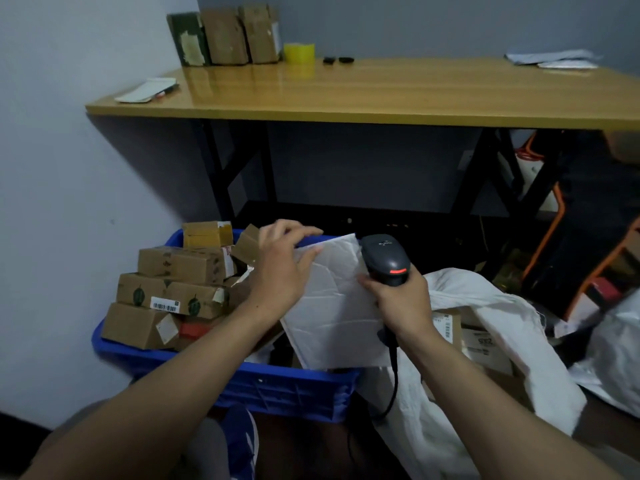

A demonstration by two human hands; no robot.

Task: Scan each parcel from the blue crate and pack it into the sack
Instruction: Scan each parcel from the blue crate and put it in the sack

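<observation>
Over blue crate, left hand pinches white mailer by top edge; right hand wraps scanner. Turn mailer until barcode faces scanner, hold flat.

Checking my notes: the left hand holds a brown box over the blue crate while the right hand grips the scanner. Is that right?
Not quite. In the head view the left hand holds a white mailer, not a brown box, over the blue crate; the right hand does grip the scanner.

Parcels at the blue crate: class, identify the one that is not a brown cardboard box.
The white padded mailer, held by the left hand: flat and white, unlike the stacked brown boxes.
</observation>
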